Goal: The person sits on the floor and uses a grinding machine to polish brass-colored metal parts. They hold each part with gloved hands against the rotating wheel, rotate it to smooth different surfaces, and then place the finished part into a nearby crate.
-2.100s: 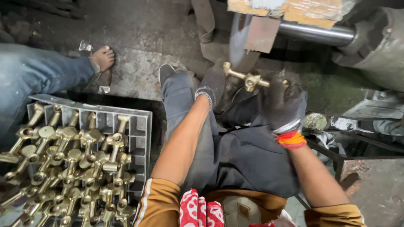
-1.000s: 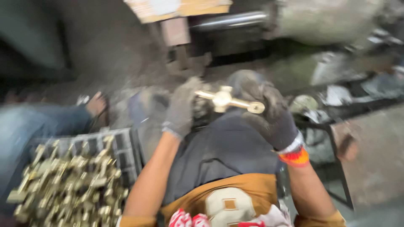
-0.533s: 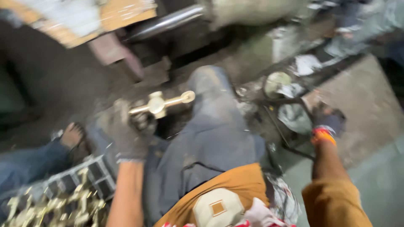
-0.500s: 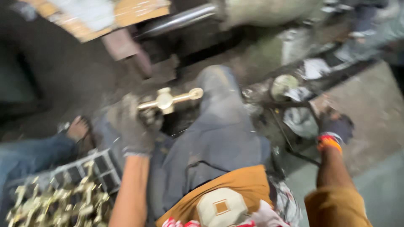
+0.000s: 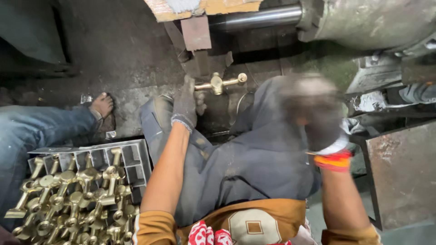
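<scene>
The gloved left hand (image 5: 185, 103) is gripping a brass fitting (image 5: 219, 83) by its end, holding it out at twelve o'clock under the machine's steel shaft (image 5: 256, 18). The right hand (image 5: 313, 113) is blurred at three o'clock; its grip cannot be told. A firmer two-handed hold would probably steady the piece.

Dim scene, motion-blurred right hand (image 5: 313, 113)
</scene>
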